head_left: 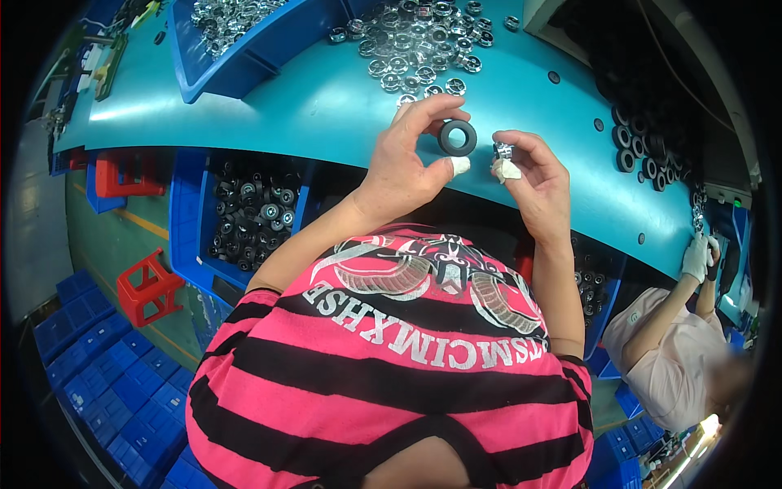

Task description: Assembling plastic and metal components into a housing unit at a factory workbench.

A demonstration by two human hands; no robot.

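Between the thumb and fingers of my left hand (407, 159) is a small black tyre (457, 138), its round hole facing me. A shiny chrome wheel rim (503, 151) is pinched in my right hand (538, 175), a short gap to the right of the tyre. White wrapping covers both thumb tips. Both hands are above the near edge of the teal table (326, 122). Beyond them lies a loose heap of chrome wheel rims (419, 45). More black tyres (643, 147) are piled on the table to the right.
A blue bin (236, 73) of chrome parts stands at the far left. Below the table edge, a blue crate (191, 216) holds black wheels. Red stools (149, 287) and stacked blue crates (106, 383) are on the left floor. A gloved co-worker (668, 350) works at the right.
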